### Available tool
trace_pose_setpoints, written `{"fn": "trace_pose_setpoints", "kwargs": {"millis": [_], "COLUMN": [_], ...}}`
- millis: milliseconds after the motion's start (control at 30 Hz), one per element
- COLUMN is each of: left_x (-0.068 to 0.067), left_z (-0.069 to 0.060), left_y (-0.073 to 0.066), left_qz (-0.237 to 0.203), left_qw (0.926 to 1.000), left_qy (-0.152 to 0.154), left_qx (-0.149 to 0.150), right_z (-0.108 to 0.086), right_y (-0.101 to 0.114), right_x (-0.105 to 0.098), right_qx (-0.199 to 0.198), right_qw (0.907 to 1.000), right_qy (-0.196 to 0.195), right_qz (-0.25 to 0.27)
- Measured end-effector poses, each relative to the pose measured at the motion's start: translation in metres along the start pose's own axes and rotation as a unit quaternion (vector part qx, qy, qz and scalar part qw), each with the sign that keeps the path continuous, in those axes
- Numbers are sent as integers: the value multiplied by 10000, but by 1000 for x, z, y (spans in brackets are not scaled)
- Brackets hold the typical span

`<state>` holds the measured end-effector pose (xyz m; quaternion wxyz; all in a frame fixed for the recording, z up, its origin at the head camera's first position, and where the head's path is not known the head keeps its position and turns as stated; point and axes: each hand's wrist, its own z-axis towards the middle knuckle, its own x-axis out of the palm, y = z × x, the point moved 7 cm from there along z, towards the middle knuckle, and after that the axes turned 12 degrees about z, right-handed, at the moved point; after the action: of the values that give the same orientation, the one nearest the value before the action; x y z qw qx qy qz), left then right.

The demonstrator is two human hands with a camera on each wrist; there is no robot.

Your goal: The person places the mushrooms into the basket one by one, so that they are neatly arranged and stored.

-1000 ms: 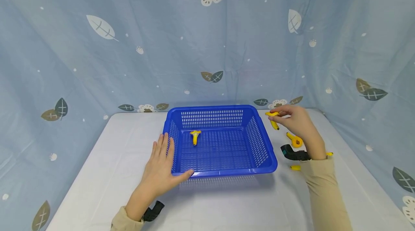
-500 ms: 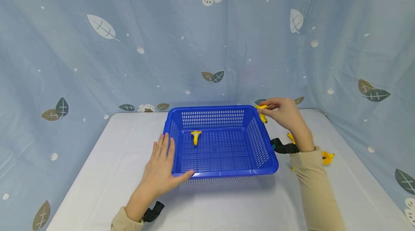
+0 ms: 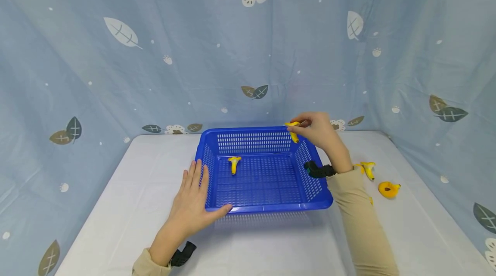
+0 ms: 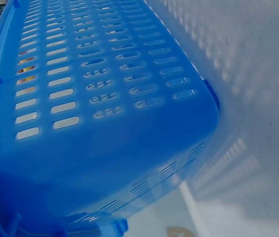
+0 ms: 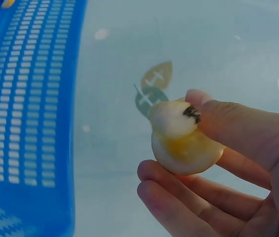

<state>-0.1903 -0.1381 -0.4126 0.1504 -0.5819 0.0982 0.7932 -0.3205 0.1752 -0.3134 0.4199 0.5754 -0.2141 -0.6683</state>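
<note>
Between the thumb and fingers of my right hand (image 3: pixel 320 131) is a yellow mushroom (image 3: pixel 295 136), pinched by its cap, stem pointing down. It hangs over the back right part of a blue plastic basket (image 3: pixel 267 208). The right wrist view shows the stem's dark end on this mushroom (image 5: pixel 176 140). My left hand (image 3: pixel 190 205) rests on the basket's front left corner, fingers straight and spread along the rim. A second yellow mushroom (image 3: pixel 234 165) lies inside the basket, toward the left. In the left wrist view the basket's slotted outer wall (image 4: pixel 104 138) fills most of the picture.
Right of the basket, on the white-covered table (image 3: pixel 155 172), lie a yellow mushroom (image 3: pixel 369 170) and one with a round orange cap (image 3: pixel 389 189). My right sleeve partly hides others there. A blue patterned curtain (image 3: pixel 186 52) stands behind the table.
My right hand has carried the mushroom leftward from the table's right side, over the basket's rim. My left hand and the basket have not moved.
</note>
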Motion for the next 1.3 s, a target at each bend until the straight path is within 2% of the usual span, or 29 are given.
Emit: {"fn": "trace_pose_setpoints", "kwargs": {"millis": [300,733,1033,1133,1300], "left_x": [2,3,-1,-1,1], "left_z": [1,0,0,0,0], "left_y": [0,2,0,0,1], "left_qz": [18,45,24,29,28], "left_qw": [10000,9998,10000,10000,9998], "left_qy": [50,206,10,17,188], "left_qx": [9,-41,4,-13,-60], "right_z": [15,30,35,36,36], "right_y": [9,0,-27,-33,-40], "right_x": [39,83,104,110,121], "right_qx": [-343,-262,173,241,424], "right_qw": [9979,9917,9723,9708,9794], "right_qy": [197,233,300,378,551], "right_qz": [517,1235,2313,2355,1897]}}
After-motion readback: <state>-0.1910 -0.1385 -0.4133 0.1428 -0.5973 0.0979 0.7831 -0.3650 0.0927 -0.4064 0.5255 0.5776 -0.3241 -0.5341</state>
